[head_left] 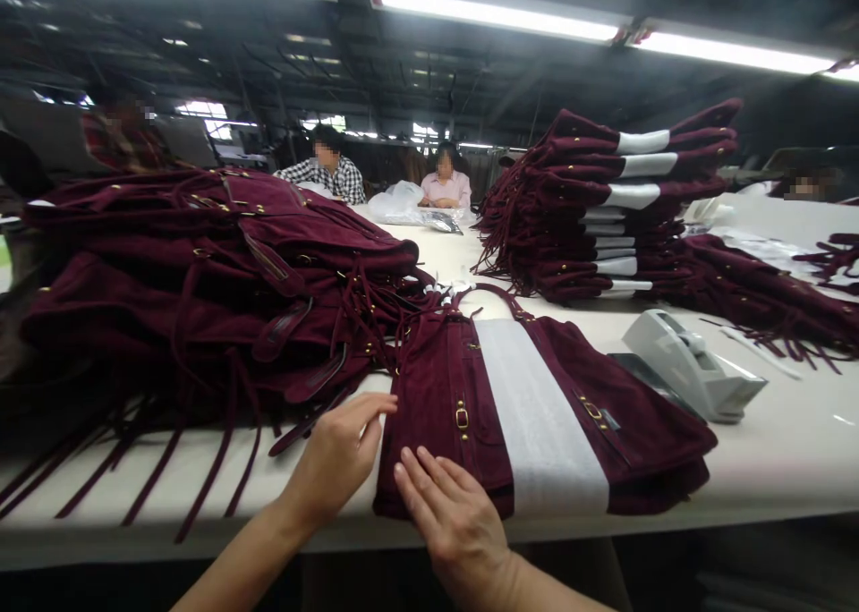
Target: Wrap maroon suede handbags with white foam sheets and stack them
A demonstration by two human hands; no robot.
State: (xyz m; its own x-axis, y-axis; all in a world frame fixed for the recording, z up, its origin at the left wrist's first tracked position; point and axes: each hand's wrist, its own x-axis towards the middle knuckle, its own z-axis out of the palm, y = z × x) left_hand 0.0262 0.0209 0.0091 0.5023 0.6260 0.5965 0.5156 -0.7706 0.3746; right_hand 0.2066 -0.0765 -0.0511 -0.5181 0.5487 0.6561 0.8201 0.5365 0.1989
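A burgundy suede bag (429, 388) lies flat in front of me, with a white paper band (537, 415) around its middle and small brass buckles on both sides of the band. My right hand (463, 522) rests on the bag's lower left part, palm down with fingers stretched out. Beside the bag's left edge is my left hand (342, 451), its fingers bent loosely and pointing right, the fingertips close to that edge. I see nothing held in either hand. The bag's handle (493, 292) loops up at its far end.
At left rises a heap of unbanded burgundy bags (201, 299), straps hanging toward the table edge. A stack of banded bags (604, 209) stands at back right. A white tape dispenser (694, 370) sits right of the bag on the white table (792, 460). Several people work farther back.
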